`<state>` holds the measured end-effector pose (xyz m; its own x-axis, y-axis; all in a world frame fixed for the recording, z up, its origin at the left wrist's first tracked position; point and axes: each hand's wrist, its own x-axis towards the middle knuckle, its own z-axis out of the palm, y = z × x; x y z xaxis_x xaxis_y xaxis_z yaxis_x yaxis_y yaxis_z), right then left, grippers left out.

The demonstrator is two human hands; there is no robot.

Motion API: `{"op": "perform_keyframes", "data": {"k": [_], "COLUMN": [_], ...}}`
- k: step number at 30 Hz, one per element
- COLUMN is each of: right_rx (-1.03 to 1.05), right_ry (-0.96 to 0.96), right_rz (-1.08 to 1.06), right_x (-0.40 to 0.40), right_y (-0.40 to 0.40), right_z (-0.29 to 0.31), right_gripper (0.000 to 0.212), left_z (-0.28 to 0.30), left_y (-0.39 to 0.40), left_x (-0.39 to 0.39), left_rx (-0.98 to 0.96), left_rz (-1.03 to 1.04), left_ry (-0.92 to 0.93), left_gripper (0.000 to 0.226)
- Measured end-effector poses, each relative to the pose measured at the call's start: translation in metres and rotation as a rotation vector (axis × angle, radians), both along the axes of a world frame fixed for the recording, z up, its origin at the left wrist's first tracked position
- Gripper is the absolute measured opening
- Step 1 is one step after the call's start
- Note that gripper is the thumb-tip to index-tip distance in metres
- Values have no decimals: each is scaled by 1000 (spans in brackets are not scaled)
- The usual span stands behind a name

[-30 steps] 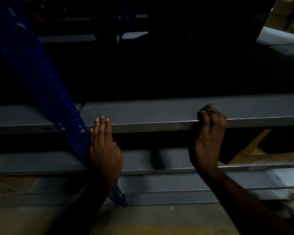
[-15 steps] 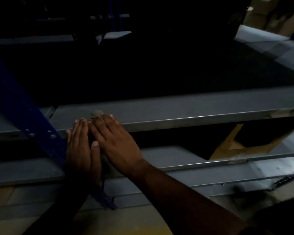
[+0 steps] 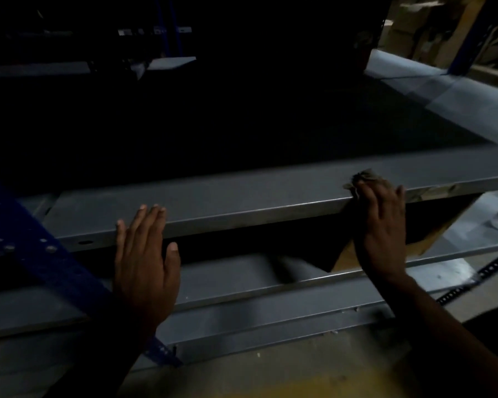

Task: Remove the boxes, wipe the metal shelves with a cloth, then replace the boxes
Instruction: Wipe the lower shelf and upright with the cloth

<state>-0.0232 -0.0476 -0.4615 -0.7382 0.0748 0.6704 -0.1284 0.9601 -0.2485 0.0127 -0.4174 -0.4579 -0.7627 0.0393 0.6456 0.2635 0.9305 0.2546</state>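
A grey metal shelf (image 3: 242,196) runs across the dim view, its back half lost in shadow. My right hand (image 3: 381,225) presses a small brownish cloth (image 3: 367,178) onto the shelf's front lip at the right. My left hand (image 3: 144,259) lies flat, fingers together, against the front edge at the left, beside a blue upright post (image 3: 38,248). Cardboard boxes (image 3: 414,33) stand at the far upper right on another rack.
A lower grey shelf (image 3: 233,280) sits under the top one, with a brown cardboard piece (image 3: 348,257) on it behind my right wrist. A black perforated strip (image 3: 489,271) lies at the right. Yellowish floor (image 3: 270,377) shows at the bottom.
My right hand slid the cloth left along the shelf edge until it met my left hand, then back out to the right. My left hand stayed on the edge.
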Motion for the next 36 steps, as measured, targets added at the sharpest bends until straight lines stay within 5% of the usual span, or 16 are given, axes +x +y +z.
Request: {"op": "perform_keyframes", "data": {"k": [5,11,16,26,32,36], "right_rx": [-318,-42,340,146,-163,-56], "right_ry": [143,48,9,1,42,25], "right_rz": [-145,276,436,157,36,245], "right_x": [-9,8,-6,-15,-12,-4], "right_y": [-70,-166,-97,92,38,-22], "right_z": [-6,-6,0,-4,-6,-4], "right_gripper": [42,52,58,69,46,61], "left_z": [-1,0,5,5,3,2], "left_y": [8,54,105,155,163,162], "left_x": [0,-5,-11,-23,-26,-26], "left_rx": [18,-3,-77,-97,-68,-82], "left_rz": [39,61,33,22,47,63], "left_ry": [-17,-13,-16,-7,25,27], "left_gripper": [55,58,58,57,58,58]}}
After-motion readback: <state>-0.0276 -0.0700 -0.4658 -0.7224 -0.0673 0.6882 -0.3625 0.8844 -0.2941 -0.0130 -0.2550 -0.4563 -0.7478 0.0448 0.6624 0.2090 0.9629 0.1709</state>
